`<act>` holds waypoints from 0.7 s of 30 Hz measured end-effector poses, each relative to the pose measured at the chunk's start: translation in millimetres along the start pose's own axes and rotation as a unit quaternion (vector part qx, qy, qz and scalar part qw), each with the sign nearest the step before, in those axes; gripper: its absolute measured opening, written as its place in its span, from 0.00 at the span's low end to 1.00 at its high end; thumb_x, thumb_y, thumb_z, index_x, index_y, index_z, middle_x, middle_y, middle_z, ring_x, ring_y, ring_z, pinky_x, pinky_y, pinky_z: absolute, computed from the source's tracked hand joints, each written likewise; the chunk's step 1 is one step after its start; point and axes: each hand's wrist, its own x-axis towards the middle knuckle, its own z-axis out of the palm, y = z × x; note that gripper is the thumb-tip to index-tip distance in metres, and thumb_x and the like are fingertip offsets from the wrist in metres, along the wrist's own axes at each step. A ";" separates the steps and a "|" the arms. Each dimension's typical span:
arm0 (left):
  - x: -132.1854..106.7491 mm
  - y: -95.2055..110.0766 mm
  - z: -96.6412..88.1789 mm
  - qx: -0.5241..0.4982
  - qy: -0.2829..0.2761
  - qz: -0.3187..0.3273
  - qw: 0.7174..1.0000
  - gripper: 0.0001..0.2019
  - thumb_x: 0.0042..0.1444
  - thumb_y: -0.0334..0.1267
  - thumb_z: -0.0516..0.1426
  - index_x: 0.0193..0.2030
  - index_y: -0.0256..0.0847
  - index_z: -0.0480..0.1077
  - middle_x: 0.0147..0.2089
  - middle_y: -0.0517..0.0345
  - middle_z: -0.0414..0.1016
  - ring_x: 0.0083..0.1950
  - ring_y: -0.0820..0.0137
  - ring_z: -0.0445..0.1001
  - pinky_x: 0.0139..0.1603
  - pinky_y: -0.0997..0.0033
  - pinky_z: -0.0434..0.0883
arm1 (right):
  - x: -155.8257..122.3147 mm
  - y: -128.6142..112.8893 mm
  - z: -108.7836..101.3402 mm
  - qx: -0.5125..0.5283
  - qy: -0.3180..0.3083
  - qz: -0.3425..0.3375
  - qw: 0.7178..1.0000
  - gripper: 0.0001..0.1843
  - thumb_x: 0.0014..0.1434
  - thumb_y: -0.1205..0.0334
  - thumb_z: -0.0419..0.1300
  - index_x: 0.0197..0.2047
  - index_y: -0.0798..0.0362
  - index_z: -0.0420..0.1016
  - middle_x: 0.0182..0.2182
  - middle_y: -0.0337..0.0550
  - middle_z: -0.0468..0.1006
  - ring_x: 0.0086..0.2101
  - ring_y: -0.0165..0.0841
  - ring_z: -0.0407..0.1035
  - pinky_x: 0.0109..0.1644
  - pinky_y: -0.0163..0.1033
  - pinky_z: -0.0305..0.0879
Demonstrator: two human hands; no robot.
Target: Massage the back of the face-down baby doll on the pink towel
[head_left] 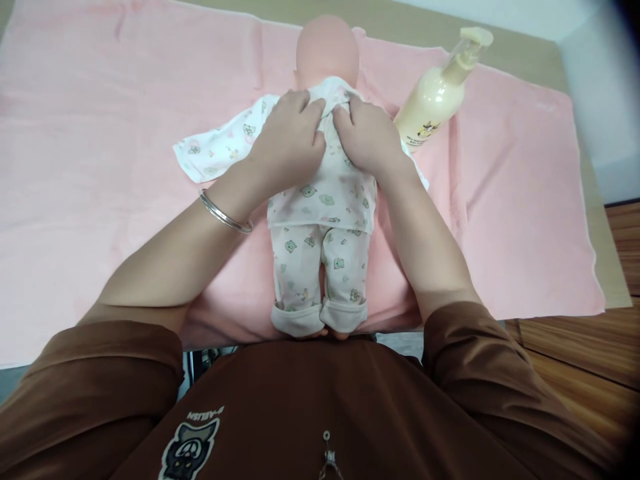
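Pink cloth [525,220] covered the surface [530,57], presumably cushioning the doll [327,50], which lay lengthwise before the person [300,407]. Left grip [310,110] and right grip [346,110] pinched the shirt [325,199] narrowly near its neck, seemingly keeping its edges together, while a pump bottle [433,100] stood nearby.

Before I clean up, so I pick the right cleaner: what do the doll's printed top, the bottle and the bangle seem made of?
Printed top: matte fabric, perhaps cotton, given its soft, dull folds.
Bottle: probably glossy plastic, though glass is possible; bright highlights sit on its smooth side.
Bangle: polished silver-coloured metal, by its sharp glints.
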 end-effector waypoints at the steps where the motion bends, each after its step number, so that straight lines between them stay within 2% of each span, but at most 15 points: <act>1: -0.4 1.9 -1.2 0.005 0.006 -0.002 1.000 0.10 0.54 0.33 0.48 0.37 0.49 0.67 0.43 0.48 0.66 0.49 0.54 0.64 0.52 0.53 0.64 | 0.9 2.2 0.7 0.003 0.000 -0.002 1.000 0.32 0.70 0.47 0.29 0.56 0.59 0.62 0.50 0.57 0.72 0.47 0.46 0.66 0.52 0.51 0.62; 4: 2.9 -0.6 -1.9 0.001 0.009 -0.020 1.000 0.08 0.53 0.32 0.48 0.33 0.48 0.66 0.38 0.50 0.66 0.44 0.57 0.65 0.46 0.56 0.65 | -4.6 -2.4 -1.2 -0.014 0.015 -0.007 1.000 0.32 0.70 0.47 0.30 0.57 0.60 0.62 0.52 0.58 0.70 0.51 0.46 0.64 0.57 0.51 0.59; 8: 11.4 -16.3 2.8 -0.036 0.007 -0.086 0.996 0.12 0.61 0.39 0.45 0.42 0.48 0.69 0.43 0.53 0.70 0.45 0.62 0.64 0.49 0.59 0.62 | -22.7 -25.3 -9.6 -0.024 0.016 -0.001 1.000 0.26 0.68 0.51 0.38 0.61 0.57 0.60 0.56 0.56 0.66 0.56 0.47 0.58 0.63 0.52 0.52; 10: 14.3 -23.7 6.0 -0.040 0.001 -0.107 0.993 0.15 0.63 0.43 0.43 0.43 0.48 0.70 0.43 0.52 0.70 0.44 0.62 0.64 0.48 0.58 0.61 | -29.6 -36.7 -12.9 -0.016 0.018 -0.011 1.000 0.25 0.67 0.52 0.40 0.61 0.55 0.59 0.58 0.54 0.64 0.59 0.46 0.55 0.65 0.51 0.49; 13: 14.8 -27.3 9.1 -0.027 0.013 -0.104 0.994 0.16 0.63 0.45 0.42 0.45 0.51 0.69 0.44 0.50 0.70 0.48 0.58 0.65 0.49 0.55 0.62 | -30.1 -45.0 -14.5 -0.025 0.024 -0.006 0.999 0.20 0.67 0.57 0.41 0.55 0.57 0.63 0.52 0.56 0.68 0.54 0.47 0.59 0.61 0.50 0.55; 15: 12.3 -23.0 9.5 -0.014 0.018 -0.103 0.994 0.16 0.63 0.45 0.42 0.49 0.51 0.68 0.46 0.49 0.69 0.50 0.56 0.64 0.51 0.54 0.62 | -23.6 -41.5 -13.3 -0.040 0.026 0.007 0.999 0.17 0.67 0.62 0.42 0.50 0.59 0.66 0.46 0.57 0.70 0.48 0.47 0.63 0.55 0.50 0.61; 17: 8.1 -13.5 9.0 0.013 0.013 -0.095 0.995 0.16 0.63 0.41 0.44 0.51 0.47 0.68 0.47 0.47 0.69 0.51 0.55 0.64 0.53 0.53 0.61 | -14.4 -31.2 -10.5 -0.045 0.027 0.013 0.999 0.17 0.67 0.61 0.41 0.48 0.57 0.67 0.45 0.55 0.71 0.46 0.46 0.65 0.53 0.49 0.63; 21: -1.9 11.4 7.5 0.112 0.039 -0.038 0.992 0.11 0.59 0.30 0.48 0.45 0.36 0.69 0.45 0.42 0.68 0.49 0.54 0.65 0.53 0.56 0.63 | 0.9 -4.9 -1.5 -0.026 0.002 0.011 1.000 0.25 0.69 0.50 0.35 0.51 0.51 0.67 0.46 0.51 0.73 0.47 0.46 0.67 0.53 0.50 0.64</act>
